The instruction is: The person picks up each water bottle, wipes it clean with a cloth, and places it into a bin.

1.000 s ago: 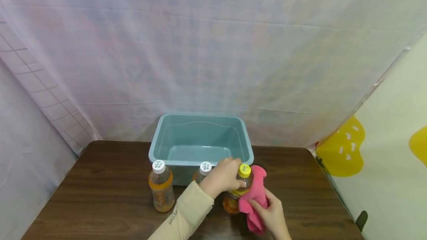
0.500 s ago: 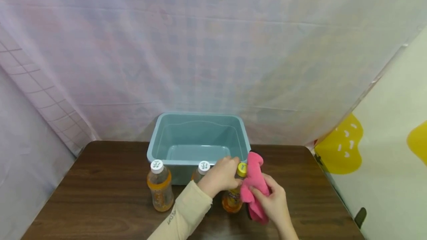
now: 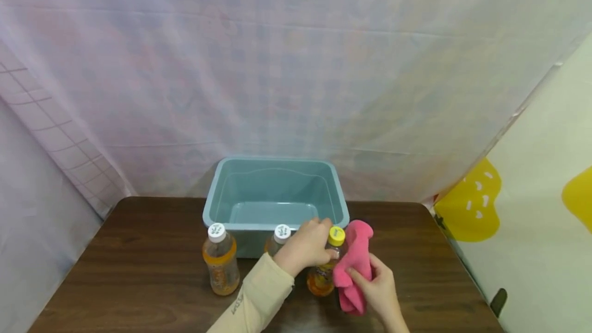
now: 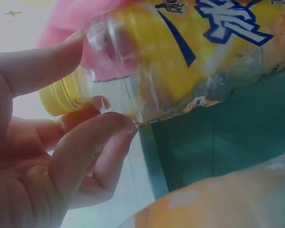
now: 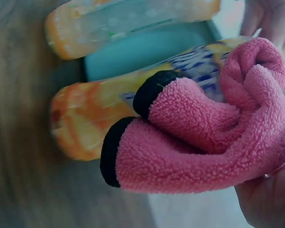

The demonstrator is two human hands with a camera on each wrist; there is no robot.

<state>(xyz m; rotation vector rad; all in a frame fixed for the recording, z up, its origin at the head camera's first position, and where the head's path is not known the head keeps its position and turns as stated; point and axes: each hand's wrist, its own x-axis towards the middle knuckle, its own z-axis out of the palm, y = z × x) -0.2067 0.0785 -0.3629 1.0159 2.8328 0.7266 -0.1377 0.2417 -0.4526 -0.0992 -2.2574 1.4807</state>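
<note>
In the head view my left hand (image 3: 309,244) reaches over the table and grips a clear bottle (image 3: 320,280) with a yellow cap (image 3: 336,236) near its neck. The left wrist view shows the thumb and fingers around the neck, just below the cap, and a yellow label with blue characters on the bottle (image 4: 171,61). My right hand (image 3: 381,289) pinches a bunched pink cloth (image 3: 358,251) at the bottle's right side. Up close in the right wrist view, the fluffy cloth (image 5: 204,142) has black edging and overlaps the bottle's label.
Behind the bottles stands a blue-green plastic bin (image 3: 209,209). One white-capped bottle (image 3: 221,266) stands at the left of the dark wooden table (image 3: 139,271); another white-capped bottle (image 3: 281,235) is partly hidden by my left arm. A pale curtain (image 3: 277,66) hangs behind.
My right hand shifts the cloth up across the side of the yellow cap, then back down and right, leaving the cap uncovered. The left hand keeps its hold on the bottle.
</note>
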